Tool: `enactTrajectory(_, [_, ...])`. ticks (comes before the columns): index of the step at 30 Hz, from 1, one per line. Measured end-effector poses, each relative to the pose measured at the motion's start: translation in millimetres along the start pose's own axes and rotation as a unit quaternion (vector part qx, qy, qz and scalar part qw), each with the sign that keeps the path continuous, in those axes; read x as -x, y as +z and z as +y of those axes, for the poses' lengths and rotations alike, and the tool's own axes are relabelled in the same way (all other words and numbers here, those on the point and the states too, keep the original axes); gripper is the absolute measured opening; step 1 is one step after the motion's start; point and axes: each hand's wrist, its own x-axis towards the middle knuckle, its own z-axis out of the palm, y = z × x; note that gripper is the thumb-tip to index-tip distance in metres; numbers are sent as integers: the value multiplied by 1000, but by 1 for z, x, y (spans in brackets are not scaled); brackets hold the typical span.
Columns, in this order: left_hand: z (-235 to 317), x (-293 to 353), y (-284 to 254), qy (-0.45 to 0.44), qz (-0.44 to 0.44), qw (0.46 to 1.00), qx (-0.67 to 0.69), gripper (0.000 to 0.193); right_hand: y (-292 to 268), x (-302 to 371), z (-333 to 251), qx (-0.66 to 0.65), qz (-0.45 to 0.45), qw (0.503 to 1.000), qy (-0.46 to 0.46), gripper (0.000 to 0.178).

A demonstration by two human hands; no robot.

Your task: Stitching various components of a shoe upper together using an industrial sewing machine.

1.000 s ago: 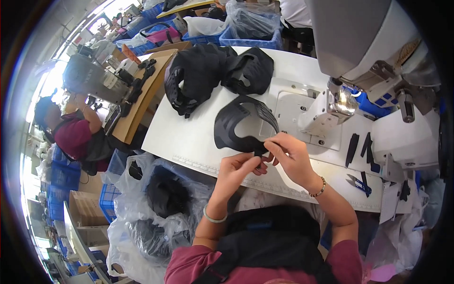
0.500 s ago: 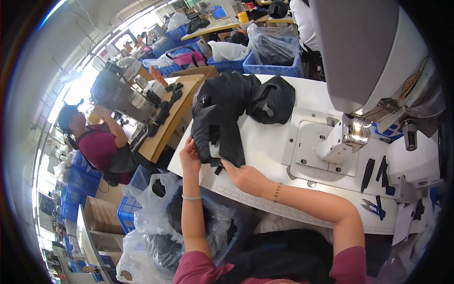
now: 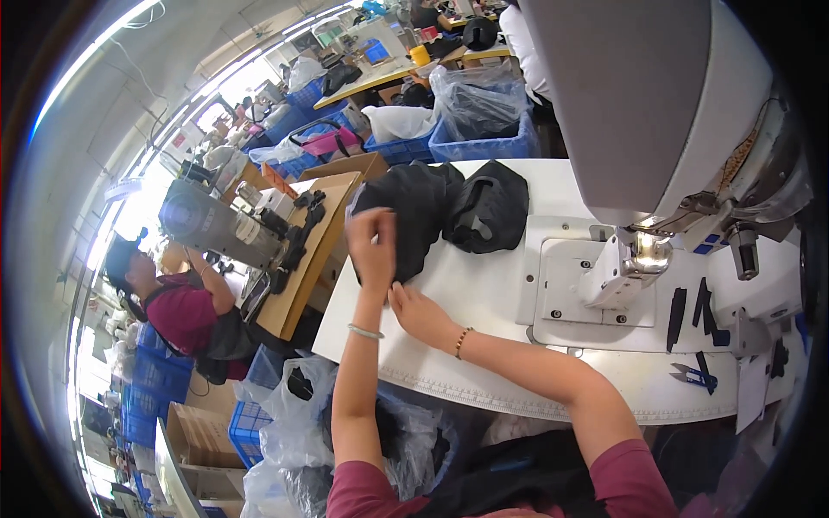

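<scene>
Head view: I saw left hand point(image 3: 373, 250) had shifted up over black stack point(image 3: 423, 198) on table point(image 3: 475, 324), likely settling it; right hand point(image 3: 425, 321) sat just below. Couldn't tell whether either's fingers gripped.

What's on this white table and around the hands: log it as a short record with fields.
Left hand: blurred, over a black fabric heap; contact unclear
Right hand: nearer the body, fingertips by the heap's near edge; grip unclear
Beside the heap: black rounded fabric piece with an opening
Machine: large grey-and-white sewing machine, at the right
Right side: flat black strips, blue-handled metal snips
Surface: white table with ruler markings along its near edge
</scene>
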Motion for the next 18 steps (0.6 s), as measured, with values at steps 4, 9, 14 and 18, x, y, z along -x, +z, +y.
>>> enactTrajectory(4, [69,4,56,75,-170,980,71,31,-32,29,2,-44,-62,993,-94,28])
enactTrajectory(9, [82,11,117,37,-229,955,-185,46,-97,74,23,40,-163,984,-66,25])
enactTrajectory(14, [76,16,134,76,-247,904,-340,41,-184,122,45,-101,-191,976,36,27])
enactTrajectory(18, [59,-5,124,-48,-233,958,-160,33,-208,133,43,-214,-229,944,107,34])
